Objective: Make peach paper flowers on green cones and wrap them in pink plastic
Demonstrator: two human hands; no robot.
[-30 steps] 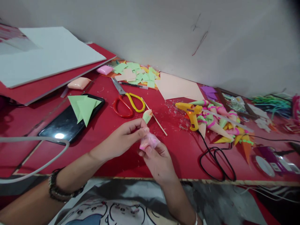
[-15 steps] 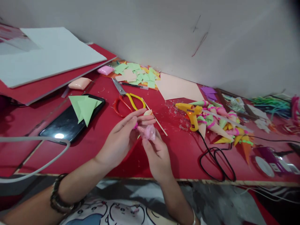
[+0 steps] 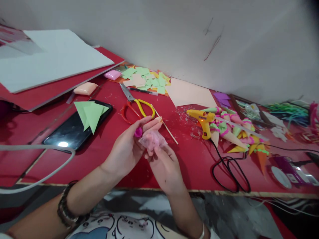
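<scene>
A pale wall [image 3: 159, 39] stands along the far edge of the red table surface [image 3: 199, 169]. A white board [image 3: 54, 59] occupies the far left corner. A heap of paper cones [image 3: 229, 133] lies toward the right side, set back from the near edge. A black phone [image 3: 67, 132] lies slanted toward the left side; green paper triangles [image 3: 91, 116] rest on it. A cream sheet [image 3: 191, 93] lies at the far edge.

Both hands are raised over the near half of the surface, forearms crossing the near edge. The left hand [image 3: 124, 149] is partly open: fingers extended, thumb and index finger on a magenta lump. The right hand [image 3: 166, 167] is closed, thumb against fingers, on a clear packet with pink contents [image 3: 153, 140], which is between the hands.

A yellow glue gun [image 3: 203, 121] is located right of the hands, nozzle toward the left side; its black cable [image 3: 224, 166] loops down to the near edge. Red surface separates the right hand from this cable. Scissors [image 3: 137, 106] lie just beyond the left fingertips, blades toward the far edge. The smallest item is the magenta lump [image 3: 138, 132].
</scene>
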